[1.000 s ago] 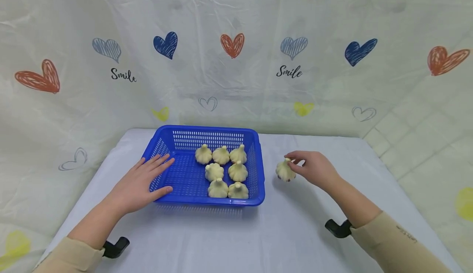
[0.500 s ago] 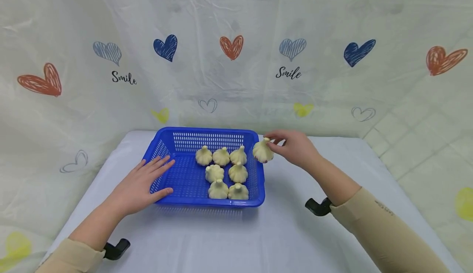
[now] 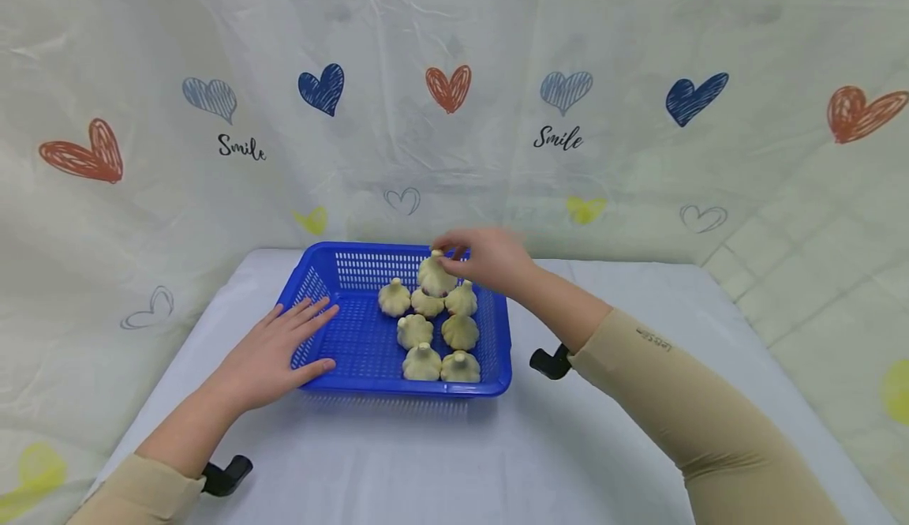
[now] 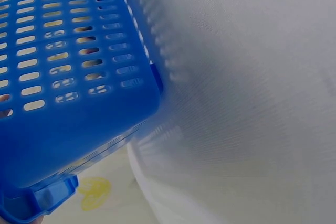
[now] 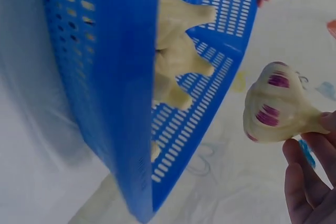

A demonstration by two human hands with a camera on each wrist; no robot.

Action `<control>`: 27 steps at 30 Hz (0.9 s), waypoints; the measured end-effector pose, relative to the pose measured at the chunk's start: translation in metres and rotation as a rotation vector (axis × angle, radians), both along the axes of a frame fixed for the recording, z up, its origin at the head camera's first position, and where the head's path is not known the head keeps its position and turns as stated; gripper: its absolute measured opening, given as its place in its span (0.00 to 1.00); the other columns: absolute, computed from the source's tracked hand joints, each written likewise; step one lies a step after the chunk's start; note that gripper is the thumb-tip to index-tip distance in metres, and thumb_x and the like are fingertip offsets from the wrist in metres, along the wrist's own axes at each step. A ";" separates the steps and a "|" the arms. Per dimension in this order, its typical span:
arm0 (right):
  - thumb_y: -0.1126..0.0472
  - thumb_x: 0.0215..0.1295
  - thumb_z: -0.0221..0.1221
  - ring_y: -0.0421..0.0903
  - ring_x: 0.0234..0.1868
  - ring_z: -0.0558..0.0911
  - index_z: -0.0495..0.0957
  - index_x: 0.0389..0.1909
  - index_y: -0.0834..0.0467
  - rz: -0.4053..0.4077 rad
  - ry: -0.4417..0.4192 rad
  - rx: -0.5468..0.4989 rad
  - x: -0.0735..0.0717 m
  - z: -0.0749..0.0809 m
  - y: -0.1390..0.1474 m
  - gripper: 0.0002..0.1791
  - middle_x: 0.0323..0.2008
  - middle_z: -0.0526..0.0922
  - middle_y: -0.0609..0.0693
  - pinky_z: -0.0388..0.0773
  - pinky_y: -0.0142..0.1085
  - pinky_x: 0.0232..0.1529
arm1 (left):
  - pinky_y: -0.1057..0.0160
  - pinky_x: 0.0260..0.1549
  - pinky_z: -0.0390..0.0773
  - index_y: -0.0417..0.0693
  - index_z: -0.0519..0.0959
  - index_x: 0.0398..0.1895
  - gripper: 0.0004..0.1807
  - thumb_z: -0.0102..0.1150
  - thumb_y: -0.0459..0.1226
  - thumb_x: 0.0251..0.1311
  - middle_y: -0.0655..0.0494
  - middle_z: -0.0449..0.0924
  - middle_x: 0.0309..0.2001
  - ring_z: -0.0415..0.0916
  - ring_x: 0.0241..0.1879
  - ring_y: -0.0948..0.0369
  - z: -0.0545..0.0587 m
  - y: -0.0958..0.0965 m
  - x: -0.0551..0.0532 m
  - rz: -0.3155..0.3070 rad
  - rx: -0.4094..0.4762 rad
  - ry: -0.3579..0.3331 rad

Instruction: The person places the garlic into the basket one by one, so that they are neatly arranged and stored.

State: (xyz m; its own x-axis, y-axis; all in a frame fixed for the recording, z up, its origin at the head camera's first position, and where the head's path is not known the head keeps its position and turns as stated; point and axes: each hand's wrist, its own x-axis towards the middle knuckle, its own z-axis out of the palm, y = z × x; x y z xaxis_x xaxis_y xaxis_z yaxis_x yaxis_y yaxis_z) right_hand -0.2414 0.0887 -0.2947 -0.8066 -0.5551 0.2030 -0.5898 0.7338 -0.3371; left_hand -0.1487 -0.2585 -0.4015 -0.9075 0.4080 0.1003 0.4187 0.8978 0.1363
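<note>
My right hand (image 3: pixel 490 260) pinches a garlic bulb (image 3: pixel 436 275) by its stem, over the back of the blue plastic basket (image 3: pixel 334 387). In the right wrist view this garlic bulb (image 5: pixel 275 103) shows purple streaks, and the fingers (image 5: pixel 310 182) grip its neck. Several other cream garlic bulbs (image 3: pixel 460 332) sit in the right half of the basket, some partly hidden behind the held one. At the basket's left side my left hand (image 3: pixel 266 355) lies with fingers spread over the rim. The left wrist view shows the slotted basket wall (image 4: pixel 73 87) close up.
A white cloth covers the table (image 3: pixel 398 462) under the basket. Behind it hangs a pale sheet (image 3: pixel 497 185) printed with hearts and words. Black camera mounts (image 3: pixel 226 475) are strapped at both wrists.
My right hand has carried the garlic bulb leftward and up, from beside the basket to above its back row. My left hand stays at the left rim.
</note>
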 end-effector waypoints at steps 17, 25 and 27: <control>0.52 0.71 0.58 0.36 0.44 0.82 0.84 0.52 0.45 0.212 -0.043 0.202 -0.026 -0.018 -0.086 0.13 0.46 0.86 0.39 0.79 0.30 0.42 | 0.39 0.73 0.44 0.60 0.54 0.79 0.46 0.48 0.69 0.62 0.54 0.51 0.78 0.46 0.77 0.46 -0.002 0.000 -0.003 0.005 -0.010 0.000; 0.54 0.72 0.58 0.36 0.46 0.81 0.84 0.51 0.48 0.269 -0.134 0.214 -0.034 -0.038 -0.103 0.12 0.46 0.85 0.39 0.78 0.30 0.48 | 0.40 0.73 0.44 0.61 0.54 0.79 0.45 0.53 0.65 0.62 0.54 0.51 0.78 0.44 0.77 0.47 -0.002 -0.002 -0.005 0.005 -0.010 -0.005; 0.54 0.72 0.59 0.35 0.46 0.80 0.84 0.51 0.47 0.284 -0.162 0.238 -0.034 -0.043 -0.107 0.12 0.45 0.85 0.39 0.78 0.30 0.49 | 0.40 0.73 0.44 0.61 0.54 0.79 0.45 0.53 0.65 0.62 0.54 0.51 0.78 0.44 0.77 0.47 -0.003 -0.002 -0.005 0.005 -0.010 -0.002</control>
